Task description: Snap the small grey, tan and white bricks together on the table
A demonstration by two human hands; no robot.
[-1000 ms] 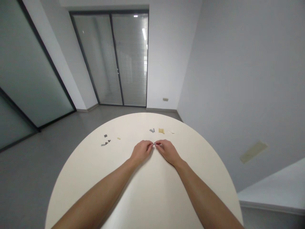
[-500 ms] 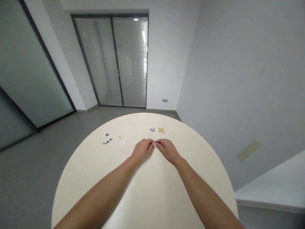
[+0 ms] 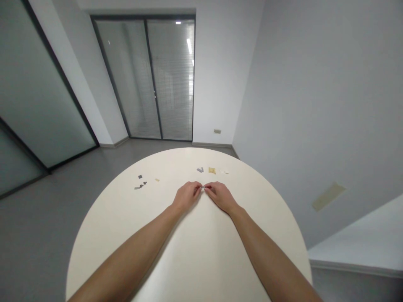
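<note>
My left hand point(image 3: 186, 196) and my right hand point(image 3: 219, 196) rest on a round cream table point(image 3: 157, 251), fingertips meeting at the middle. Both hands pinch a tiny pale grey piece point(image 3: 203, 188) between them; its shape is too small to make out. Just beyond the hands lie a small grey piece point(image 3: 200, 170), a tan piece point(image 3: 212, 170) and a whitish piece point(image 3: 224, 171). To the far left sit a few dark grey bits point(image 3: 140, 183) and a small tan bit point(image 3: 156, 180).
The table's far edge curves just past the small pieces. Behind it are grey floor, glass doors with blinds point(image 3: 157, 79) and a white wall. A white surface point(image 3: 362, 243) shows at the lower right.
Both hands have stayed pinched together on the tiny piece; the view has shifted slightly, with little movement of the hands on the table.
</note>
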